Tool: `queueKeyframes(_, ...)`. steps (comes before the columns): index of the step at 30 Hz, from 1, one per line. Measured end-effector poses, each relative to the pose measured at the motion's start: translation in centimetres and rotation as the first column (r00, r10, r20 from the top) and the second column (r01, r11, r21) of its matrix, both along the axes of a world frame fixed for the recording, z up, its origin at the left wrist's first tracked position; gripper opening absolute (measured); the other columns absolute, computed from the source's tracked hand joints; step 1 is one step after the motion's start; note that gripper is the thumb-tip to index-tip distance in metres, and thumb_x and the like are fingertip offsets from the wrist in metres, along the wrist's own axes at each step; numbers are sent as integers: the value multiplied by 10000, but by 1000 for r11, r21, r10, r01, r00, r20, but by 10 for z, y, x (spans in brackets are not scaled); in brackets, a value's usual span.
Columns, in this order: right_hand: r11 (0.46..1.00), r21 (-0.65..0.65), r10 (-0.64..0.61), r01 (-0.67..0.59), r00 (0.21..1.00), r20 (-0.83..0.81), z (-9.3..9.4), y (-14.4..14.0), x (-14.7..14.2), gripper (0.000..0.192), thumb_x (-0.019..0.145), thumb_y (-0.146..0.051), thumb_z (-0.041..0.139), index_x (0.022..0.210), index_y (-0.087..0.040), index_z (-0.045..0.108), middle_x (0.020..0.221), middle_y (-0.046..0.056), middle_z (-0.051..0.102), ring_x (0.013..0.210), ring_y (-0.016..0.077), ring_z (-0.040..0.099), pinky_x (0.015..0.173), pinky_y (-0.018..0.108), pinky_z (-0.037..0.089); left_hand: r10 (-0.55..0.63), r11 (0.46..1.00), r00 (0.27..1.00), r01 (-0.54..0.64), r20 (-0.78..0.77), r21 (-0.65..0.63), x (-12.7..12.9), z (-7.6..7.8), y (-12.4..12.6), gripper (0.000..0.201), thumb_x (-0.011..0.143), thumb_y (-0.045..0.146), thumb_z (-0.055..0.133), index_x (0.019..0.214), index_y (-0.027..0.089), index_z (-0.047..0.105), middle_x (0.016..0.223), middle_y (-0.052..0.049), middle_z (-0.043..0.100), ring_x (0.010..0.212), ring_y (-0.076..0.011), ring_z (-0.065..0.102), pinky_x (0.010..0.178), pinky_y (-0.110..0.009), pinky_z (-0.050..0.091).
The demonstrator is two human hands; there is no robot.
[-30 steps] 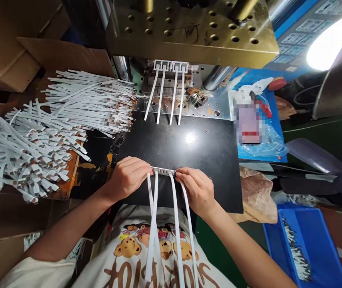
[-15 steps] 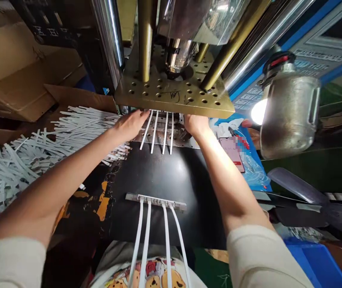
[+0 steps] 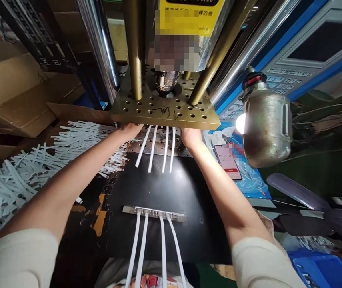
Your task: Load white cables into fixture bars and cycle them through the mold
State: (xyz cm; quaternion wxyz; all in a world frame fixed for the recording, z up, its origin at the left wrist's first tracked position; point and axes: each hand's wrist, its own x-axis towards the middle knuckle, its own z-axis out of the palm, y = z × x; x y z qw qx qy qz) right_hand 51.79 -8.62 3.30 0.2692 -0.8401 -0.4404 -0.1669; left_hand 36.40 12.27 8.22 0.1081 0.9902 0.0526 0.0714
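Both my arms reach forward beneath a brass-coloured press plate (image 3: 165,117). My left hand (image 3: 132,130) lies left of several white flat cables (image 3: 153,149), its fingertips hidden under the plate's front edge. On the right of those cables is my right hand (image 3: 190,138), with its fingers also out of sight. The far ends of the cables disappear under the plate, and their free ends point toward me. What either hand grips cannot be made out. Closer to me, a metal bar fixture (image 3: 154,213) sits on the black work surface (image 3: 159,186), with several white cables (image 3: 142,250) running from it over my lap.
A large pile of white cables (image 3: 39,160) lies at left, beside cardboard boxes (image 3: 15,94). A lit metal lamp (image 3: 267,128) hangs at right. Under it are a phone (image 3: 227,162) and a blue plastic bag (image 3: 253,182). A fan (image 3: 299,194) and blue bin (image 3: 323,268) stand farther right.
The camera view has tilted up, so most things sit lower in the picture. My fingers are more hidden under the plate than before. The front bar fixture stays on the black surface.
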Motion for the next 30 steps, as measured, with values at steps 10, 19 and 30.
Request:
queueKeyframes(10, 981, -131, 87, -141, 931, -355, 22, -208, -136, 219, 967, -342, 543, 1052, -231, 712, 1014, 56, 753, 911, 245, 728, 764, 320, 595, -278, 934, 944, 222, -179, -279, -211, -4, -102, 272, 929, 129, 557, 1191, 203, 562, 1085, -56, 631, 970, -199, 627, 854, -336, 540)
queueKeyframes(19, 962, -242, 84, -128, 980, -181, -3, -228, -194, 380, 979, -108, 412, 1265, -218, 637, 1303, 87, 672, 1214, 257, 641, 992, 423, 586, -207, 978, 977, 208, 43, -29, -264, -39, -105, 183, 951, 34, 406, 985, 171, 521, 943, -59, 618, 860, -185, 581, 775, -307, 505)
queueKeyframes(30, 835, -344, 361, -429, 899, -246, 40, -161, -207, 625, 813, 60, 363, 1372, -127, 572, 1371, 149, 618, 1229, 276, 624, 1009, 443, 570, 5, 1000, 999, -4, 51, -9, -311, -7, 47, 162, 950, 270, 479, 1103, 240, 524, 1051, 26, 616, 966, -162, 572, 895, -328, 511)
